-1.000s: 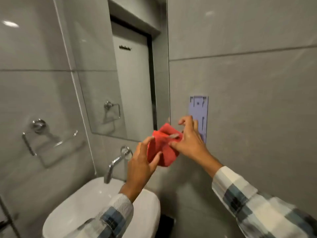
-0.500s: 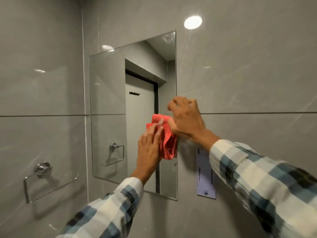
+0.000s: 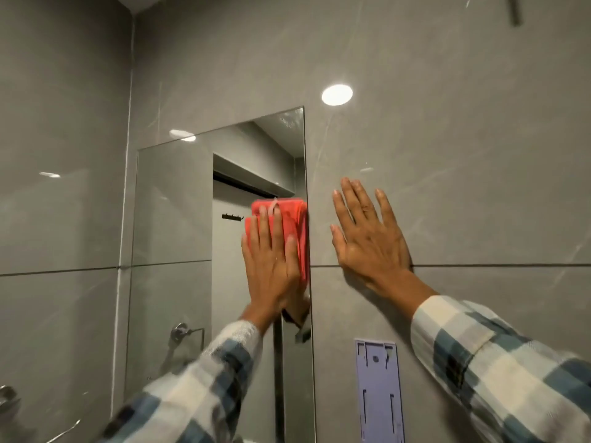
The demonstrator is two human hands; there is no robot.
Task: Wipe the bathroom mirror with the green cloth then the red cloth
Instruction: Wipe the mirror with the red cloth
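Observation:
The frameless mirror (image 3: 174,219) hangs on the grey tiled wall. A folded red cloth (image 3: 289,219) lies flat against the glass near the mirror's right edge. My left hand (image 3: 271,266) presses the cloth onto the mirror with flat, straight fingers. My right hand (image 3: 367,241) rests spread flat on the tile just right of the mirror and holds nothing. No green cloth is in view.
A purple plastic wall bracket (image 3: 379,391) is fixed below my right arm. A chrome towel ring (image 3: 8,401) sits on the left wall at the lower left. The mirror reflects a door and another towel ring.
My right hand let go of the red cloth and moved onto the tile. My left hand now pins the cloth flat to the mirror, higher up. The view tilted upward.

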